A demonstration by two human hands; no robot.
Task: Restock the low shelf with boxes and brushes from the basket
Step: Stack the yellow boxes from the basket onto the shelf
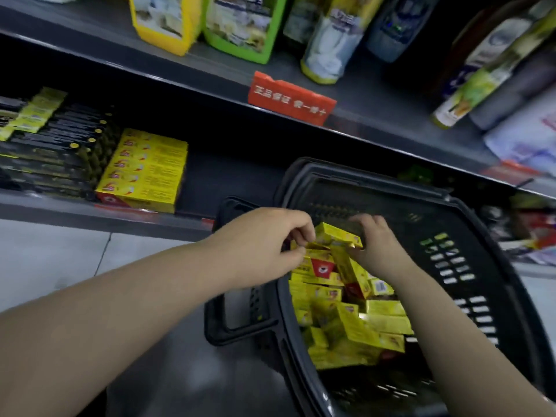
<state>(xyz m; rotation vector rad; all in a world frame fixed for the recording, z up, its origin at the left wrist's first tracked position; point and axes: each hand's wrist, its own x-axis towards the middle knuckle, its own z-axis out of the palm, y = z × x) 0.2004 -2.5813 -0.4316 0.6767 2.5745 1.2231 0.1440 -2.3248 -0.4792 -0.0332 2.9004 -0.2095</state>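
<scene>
left grip point(264, 245): pinches one end of the yellow box point(337, 233) | right grip point(376, 245): my fingers curl round its other end | box: atop the heap of boxes point(346, 320) in the basket point(451, 266) | low shelf point(216, 179): stacked boxes point(147, 170) at my left

Person: two arms. Forearms bare along all their visible length, full and smooth. Bare hands, short fingers: left grip point(261, 245), right grip point(377, 248).

Both bare forearms reach forward and converge. The left hand point(264, 245) and right hand point(376, 246) pinch opposite ends of a yellow box point(337, 234), fingers curled.
</scene>
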